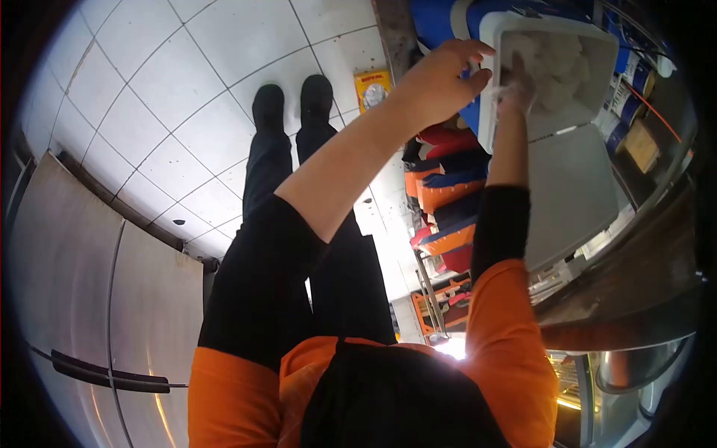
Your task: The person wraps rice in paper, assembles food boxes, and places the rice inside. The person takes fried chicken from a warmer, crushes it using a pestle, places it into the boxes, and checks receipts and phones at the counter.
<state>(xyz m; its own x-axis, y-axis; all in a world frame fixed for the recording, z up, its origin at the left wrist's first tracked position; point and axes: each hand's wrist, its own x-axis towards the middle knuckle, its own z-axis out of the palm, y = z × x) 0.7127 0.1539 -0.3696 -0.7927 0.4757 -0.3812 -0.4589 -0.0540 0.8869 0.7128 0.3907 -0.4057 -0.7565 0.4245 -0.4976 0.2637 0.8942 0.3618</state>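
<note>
A white cooler box point(485, 112) with blue sides stands at the upper right, its grey-white lid point(575, 198) swung down on the near side. Inside lie pale, cloudy lumps point(560, 71) that look like filled clear plastic bags. My right hand point(517, 93) reaches down into the box at its left end, against the pale contents. Its fingers are blurred and partly hidden, and I cannot tell what they grip. My left hand point(448, 81) hovers at the left rim, thumb and fingers apart, fingertips right by the edge.
A yellow packet point(373, 89) lies on the white tiled floor point(164, 104) near my shoes. Orange, navy and red bundles point(446, 190) are stacked below the box. Several cans point(636, 78) stand to its right. Steel cabinet doors point(142, 299) are at the left.
</note>
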